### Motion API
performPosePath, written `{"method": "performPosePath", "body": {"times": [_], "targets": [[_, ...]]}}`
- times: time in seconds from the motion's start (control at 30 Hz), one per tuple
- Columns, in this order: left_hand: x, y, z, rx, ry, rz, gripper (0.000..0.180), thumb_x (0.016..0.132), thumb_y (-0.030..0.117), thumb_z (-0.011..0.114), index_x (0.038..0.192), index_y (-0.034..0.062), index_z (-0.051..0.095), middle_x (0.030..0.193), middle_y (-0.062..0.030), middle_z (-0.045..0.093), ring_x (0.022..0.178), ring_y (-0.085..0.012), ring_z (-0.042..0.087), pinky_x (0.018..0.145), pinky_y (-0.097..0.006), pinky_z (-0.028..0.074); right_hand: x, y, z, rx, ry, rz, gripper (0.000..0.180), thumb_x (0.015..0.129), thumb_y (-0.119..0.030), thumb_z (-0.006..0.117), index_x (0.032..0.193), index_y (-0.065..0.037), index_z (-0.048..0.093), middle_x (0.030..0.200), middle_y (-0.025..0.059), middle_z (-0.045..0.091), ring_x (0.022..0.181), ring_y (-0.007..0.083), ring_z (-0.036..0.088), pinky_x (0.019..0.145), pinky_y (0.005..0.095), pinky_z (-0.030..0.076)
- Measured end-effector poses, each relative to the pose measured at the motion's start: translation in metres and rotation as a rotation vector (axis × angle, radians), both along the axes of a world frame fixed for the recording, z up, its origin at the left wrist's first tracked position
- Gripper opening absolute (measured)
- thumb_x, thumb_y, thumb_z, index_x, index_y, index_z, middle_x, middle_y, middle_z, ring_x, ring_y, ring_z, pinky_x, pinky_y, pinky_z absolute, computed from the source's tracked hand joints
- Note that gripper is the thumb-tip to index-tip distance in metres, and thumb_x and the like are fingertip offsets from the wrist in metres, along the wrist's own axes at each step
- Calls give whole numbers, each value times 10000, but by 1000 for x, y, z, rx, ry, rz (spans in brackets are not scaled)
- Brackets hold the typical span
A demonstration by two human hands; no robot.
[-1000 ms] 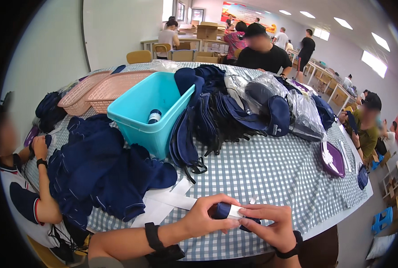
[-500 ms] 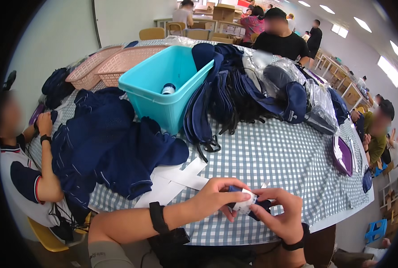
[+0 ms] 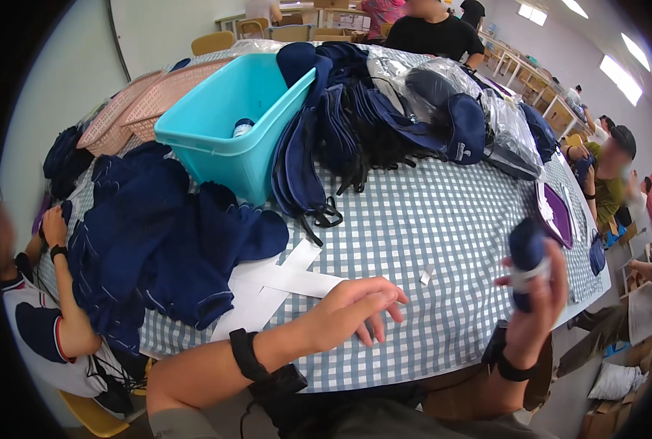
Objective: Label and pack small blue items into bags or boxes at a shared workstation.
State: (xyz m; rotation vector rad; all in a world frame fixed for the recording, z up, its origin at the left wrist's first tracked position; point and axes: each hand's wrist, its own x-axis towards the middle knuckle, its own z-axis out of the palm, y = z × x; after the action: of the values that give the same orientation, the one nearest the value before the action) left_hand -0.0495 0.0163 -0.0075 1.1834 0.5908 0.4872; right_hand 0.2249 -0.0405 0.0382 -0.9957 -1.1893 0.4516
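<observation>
My right hand (image 3: 548, 293) is raised over the right part of the table. Its fingers close round a navy fabric roll (image 3: 526, 245) wrapped with a white paper band; motion blurs it slightly. Above the near table edge, my left hand (image 3: 359, 311) hangs open and empty, fingers loosely bent. White paper strips (image 3: 285, 279) lie crossed just beyond that hand. A small white scrap (image 3: 425, 275) rests on the checked cloth between my hands. Inside the turquoise bin (image 3: 223, 172) sits a similar banded roll (image 3: 243, 127).
Navy garments (image 3: 157, 234) are heaped at left, beside a seated person. Navy caps (image 3: 463, 128), some stacked and some in clear plastic, line the far side. Pink baskets (image 3: 139, 121) stand behind the bin. A purple tray (image 3: 556, 212) sits near the right edge, with people beyond.
My hands have parted. The left let go of the banded roll, while the right carried it rightward and up. The view has also shifted, and the scrap now shows fully on the cloth.
</observation>
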Motion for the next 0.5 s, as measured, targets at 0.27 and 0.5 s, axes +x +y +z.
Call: {"method": "performPosePath", "body": {"times": [0.27, 0.5], "targets": [[-1, -4, -6, 162, 273, -64, 222, 970, 122, 635, 1152, -4, 652, 994, -85, 694, 827, -124, 677, 699, -261, 569, -2, 32, 45, 223, 504, 165, 499, 1010, -239, 523, 1347, 121, 448, 1299, 272, 577, 1259, 412, 562, 1055, 569, 471], [7, -4, -5, 114, 243, 91, 172, 946, 34, 576, 1087, -31, 649, 969, -115, 691, 815, -145, 684, 738, -287, 596, -47, 103, 121, 724, -621, -117, 278, 961, -110, 566, 1159, 67, 647, 1152, 191, 649, 1129, 324, 639, 951, 466, 543]]}}
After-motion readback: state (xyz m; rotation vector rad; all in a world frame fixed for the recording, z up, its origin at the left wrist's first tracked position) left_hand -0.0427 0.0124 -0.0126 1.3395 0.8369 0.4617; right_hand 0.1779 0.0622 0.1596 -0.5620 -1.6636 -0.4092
